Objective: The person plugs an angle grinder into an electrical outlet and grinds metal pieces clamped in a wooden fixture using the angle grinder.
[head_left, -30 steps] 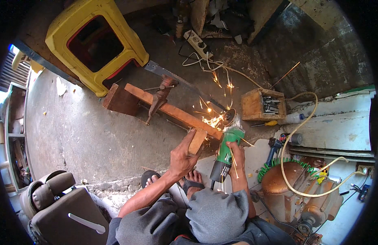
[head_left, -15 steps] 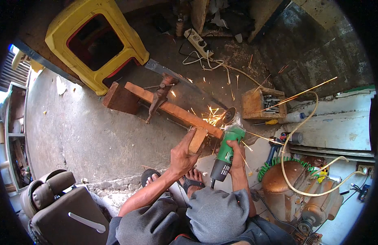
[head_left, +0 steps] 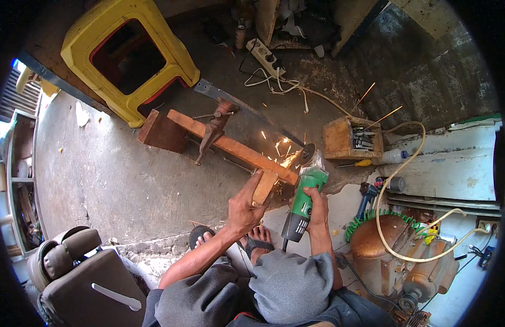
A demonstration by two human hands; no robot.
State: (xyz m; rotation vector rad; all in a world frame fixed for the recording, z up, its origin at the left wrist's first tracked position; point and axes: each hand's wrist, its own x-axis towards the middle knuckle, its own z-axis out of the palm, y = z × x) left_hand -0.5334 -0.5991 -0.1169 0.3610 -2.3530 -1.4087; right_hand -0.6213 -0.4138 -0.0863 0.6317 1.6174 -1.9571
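Note:
My right hand (head_left: 318, 207) is wrapped round the body of a green and black angle grinder (head_left: 302, 204). Its disc (head_left: 306, 154) meets the near end of a long metal blade (head_left: 247, 110), throwing orange sparks. With my left hand (head_left: 242, 206) I grip a short wooden block (head_left: 264, 187) fixed across a longer wooden bar (head_left: 244, 152); part of the block is hidden by my fingers. A rusty metal clamp (head_left: 213, 129) sits on that bar, by the blade. The bar's far left end meets a thick wooden block (head_left: 161, 132).
A yellow plastic stool (head_left: 176, 52) stands at the far left. On the right are a wooden box (head_left: 338, 140) of metal pieces, a yellow-handled screwdriver (head_left: 363, 163), a cordless drill (head_left: 367, 199) and a copper-coloured compressor tank (head_left: 379, 237). A power strip (head_left: 265, 56) with cables lies farther back.
The spark spray has shrunk, with fewer streaks flying to the right. My hands, the grinder and the wood stay in nearly the same place.

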